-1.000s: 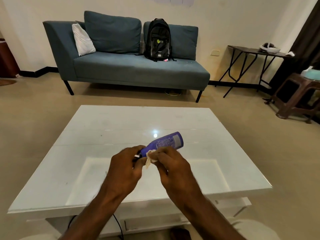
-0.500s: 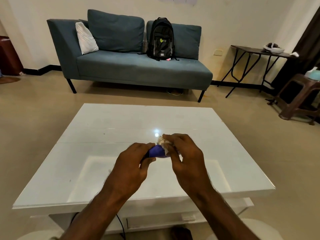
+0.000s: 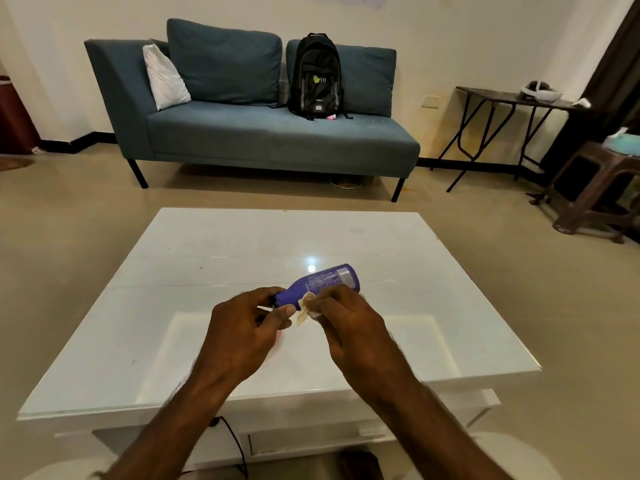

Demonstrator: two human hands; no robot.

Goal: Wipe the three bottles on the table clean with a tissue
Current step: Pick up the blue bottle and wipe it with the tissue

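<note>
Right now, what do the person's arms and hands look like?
The left hand and right hand are bare: no gloves, no rings in view, no watch or band at either wrist. Both forearms are bare and lightly haired, no sleeves showing.

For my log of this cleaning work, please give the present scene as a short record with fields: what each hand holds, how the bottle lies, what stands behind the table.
held object: bottle, blue-purple, tilted in the air above the table
left: left hand grips the bottle's lower end
right: right hand pinches the tissue against the bottle's side
bottles in view: one
behind: sofa with a backpack on its seat
</note>
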